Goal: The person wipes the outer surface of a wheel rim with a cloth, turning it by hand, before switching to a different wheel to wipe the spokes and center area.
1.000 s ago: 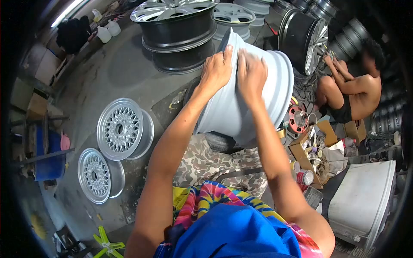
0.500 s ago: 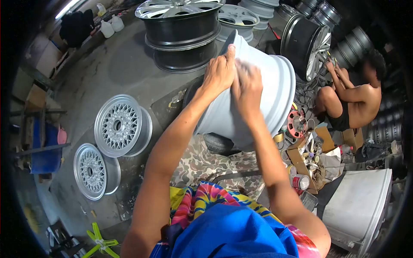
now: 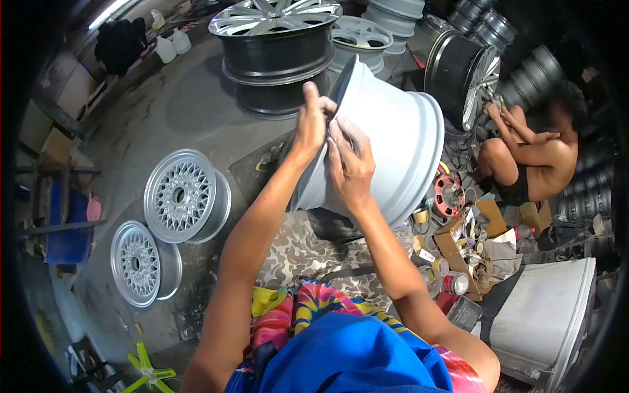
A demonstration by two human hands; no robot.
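A pale grey wheel rim (image 3: pixel 400 124) lies tilted on its side before me, over a dark tyre (image 3: pixel 331 226). My left hand (image 3: pixel 310 128) is at its left lip, thumb raised and apart from the fingers, which reach toward the edge. My right hand (image 3: pixel 354 164) is against the outer side near that lip, fingers bent and close to the left hand's. Whatever may be pinched under the right fingers is too small to make out. Camouflage cloth (image 3: pixel 298 252) is spread below the rim.
Two silver mesh wheels (image 3: pixel 178 195) stand at left. Black-barrelled wheels (image 3: pixel 278 52) are stacked ahead. To the right a crouching person (image 3: pixel 540 154) works at another wheel (image 3: pixel 462 78). Cans, an open cardboard box (image 3: pixel 452 252) and a white barrel-shaped piece (image 3: pixel 544 314) crowd the right side.
My left hand has shifted left and down from the top of the lip, its fingers loosening. My right hand has moved down and left along the rim. The rim has shifted slightly.
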